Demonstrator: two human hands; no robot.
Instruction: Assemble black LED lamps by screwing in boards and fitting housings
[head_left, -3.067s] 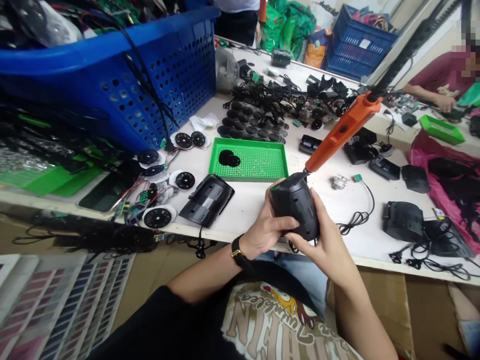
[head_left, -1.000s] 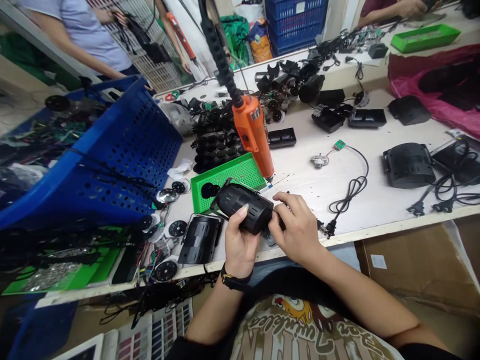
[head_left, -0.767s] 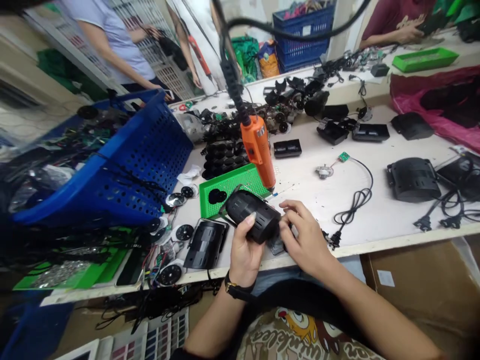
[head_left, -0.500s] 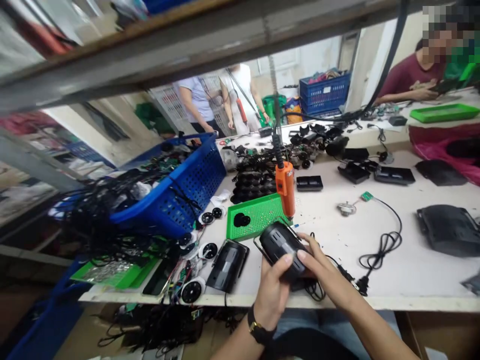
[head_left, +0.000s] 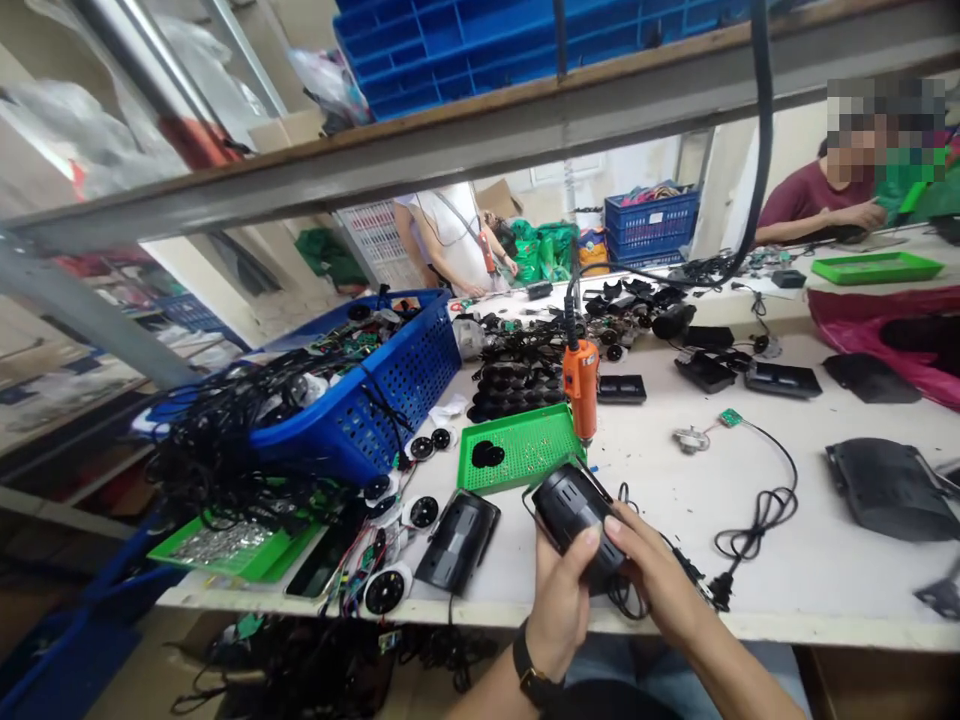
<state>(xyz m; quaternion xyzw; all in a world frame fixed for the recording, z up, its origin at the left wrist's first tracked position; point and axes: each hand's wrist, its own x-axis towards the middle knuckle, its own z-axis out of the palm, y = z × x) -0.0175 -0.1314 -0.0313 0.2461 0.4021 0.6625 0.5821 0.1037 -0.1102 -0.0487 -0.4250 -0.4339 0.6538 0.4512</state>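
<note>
A black plastic housing with slots and a wire-like bracket (head_left: 574, 508) is held above the front of the bench, tilted. My left hand (head_left: 566, 590) grips its near left side, thumb on top. From the right, my right hand (head_left: 651, 560) closes round its near end, thumb also on top; its other fingers are partly hidden. A similar black housing (head_left: 459, 543) lies on the bench to the left. Just beyond the held one hangs an orange electric screwdriver (head_left: 580, 390), over the edge of a green tray (head_left: 517, 485) with small screws and black discs.
A blue basket (head_left: 360, 415) heaped with cables and boards stands left. Along the front left lie several round black-and-white parts (head_left: 386, 590). A corded circuit board (head_left: 730, 418) and a black casing (head_left: 889, 490) lie right. A shelf beam (head_left: 450, 165) crosses overhead; people stand or sit beyond.
The view has shifted, showing more of the shelf above. Both hands keep their grip on the black housing, and the right hand's fingers have drawn in closer round its near end.
</note>
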